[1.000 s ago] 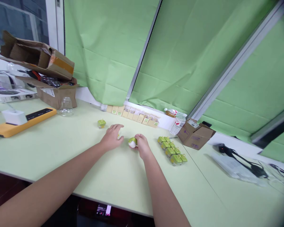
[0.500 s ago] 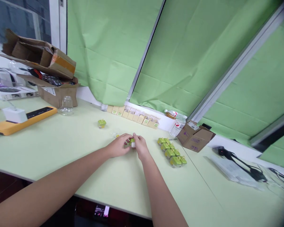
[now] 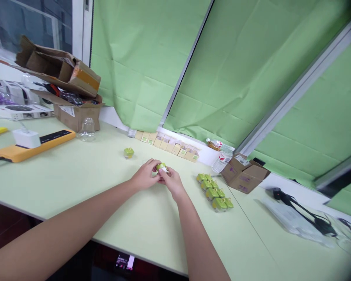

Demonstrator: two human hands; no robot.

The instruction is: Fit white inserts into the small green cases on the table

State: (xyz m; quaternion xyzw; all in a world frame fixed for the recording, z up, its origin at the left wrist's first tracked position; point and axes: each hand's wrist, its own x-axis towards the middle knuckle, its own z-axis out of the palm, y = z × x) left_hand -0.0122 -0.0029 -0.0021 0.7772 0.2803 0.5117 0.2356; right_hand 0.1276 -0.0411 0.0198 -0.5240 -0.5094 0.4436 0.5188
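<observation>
My left hand (image 3: 146,175) and my right hand (image 3: 173,182) meet above the middle of the table, fingers closed around a small green lid (image 3: 161,166) with something white against its near side. Whether a clear cup sits beneath the lid is hidden by my fingers. A small clear container with a green lid (image 3: 128,152) stands alone, beyond my left hand and to its left. To the right of my right hand, several more green-lidded containers (image 3: 212,193) stand in close rows, with yellow showing inside some.
Small tan paper boxes (image 3: 169,146) line the back of the pale table (image 3: 128,230). At left are an orange power strip (image 3: 35,146), a clear jar (image 3: 87,130) and cardboard boxes (image 3: 76,117). Bottles (image 3: 221,160), a brown carton (image 3: 245,173) and black cables (image 3: 307,214) lie at right.
The lid in my hands has been turned and raised slightly, so more of its green top shows. My right hand's fingers have shifted lower around it. The view has swung slightly left.
</observation>
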